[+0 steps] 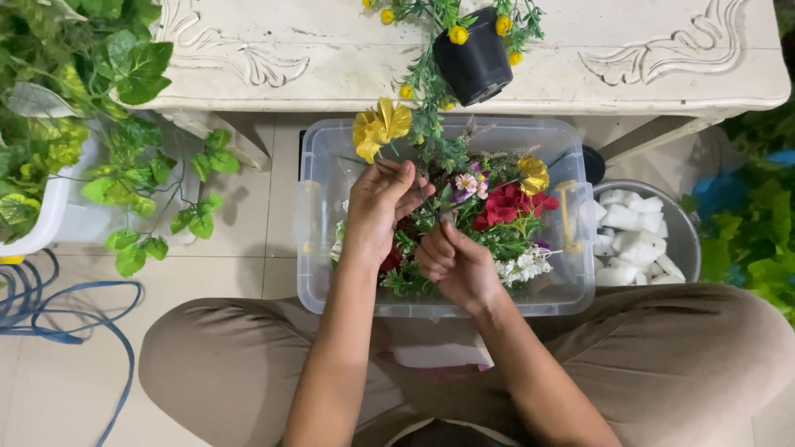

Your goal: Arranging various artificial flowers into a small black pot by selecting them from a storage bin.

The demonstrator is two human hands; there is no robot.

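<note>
Over the clear bin (pixel 319 248), the left hand (pixel 377 211) pinches a yellow flower (pixel 379 128) stem while the right hand (pixel 451 263) curls around green stems (pixel 431 207).

Setting: home interior or small craft corner used for flower arranging; which of the two cannot be told.
Floor: pale glazed tiles (pixel 248 215); person sits on it cross-legged.
Bench (pixel 331 58): low, off-white, carved scrollwork, paint worn and scuffed.
On bench: black pot (pixel 474 60) tipped on its side, green sprigs with small yellow blooms.
Clear plastic bin (pixel 319 248) with yellow latch on floor: mixed artificial flowers (pixel 505 207), red, yellow, pink, white.
Metal bowl (pixel 683 240), right: white foam blocks.
Left: white planter (pixel 41 215), trailing leafy vines (pixel 141 157).
Blue hose (pixel 83 314) looped on tiles.
Right edge: further foliage (pixel 762 240).
</note>
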